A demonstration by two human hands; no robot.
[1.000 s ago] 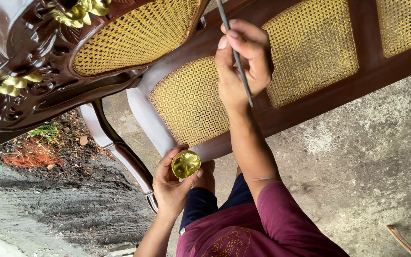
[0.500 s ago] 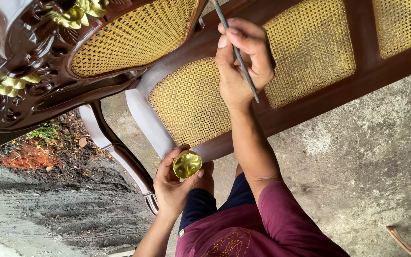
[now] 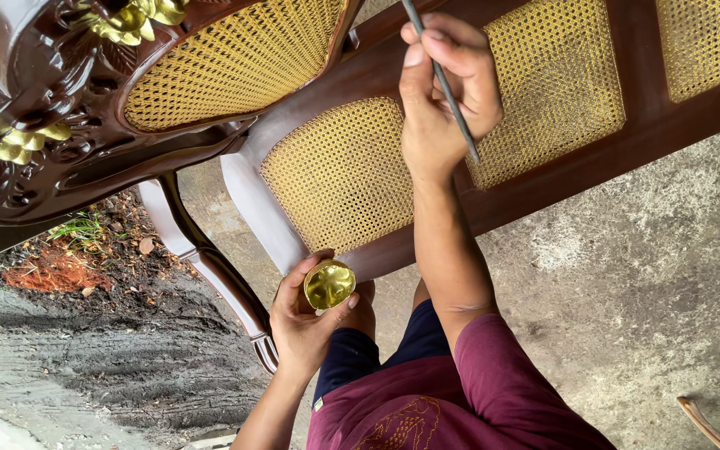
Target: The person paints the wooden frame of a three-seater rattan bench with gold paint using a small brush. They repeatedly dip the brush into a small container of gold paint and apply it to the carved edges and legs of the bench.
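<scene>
Right hand (image 3: 443,92) at twelve o'clock pinches a thin brush (image 3: 441,79) against the dark cane-panelled chair frame (image 3: 543,179), while left hand (image 3: 306,321) at six cups a small gold paint pot (image 3: 328,285) close for dipping.

Around the dark brown wooden chair frame (image 3: 543,179), yellow woven cane panels (image 3: 343,179) are showing a fine mesh pattern, gold carved leaves (image 3: 22,143) are gleaming at its left, and a small cup (image 3: 329,285) of gold paint is shining below it, above a maroon shirt (image 3: 460,400).
</scene>
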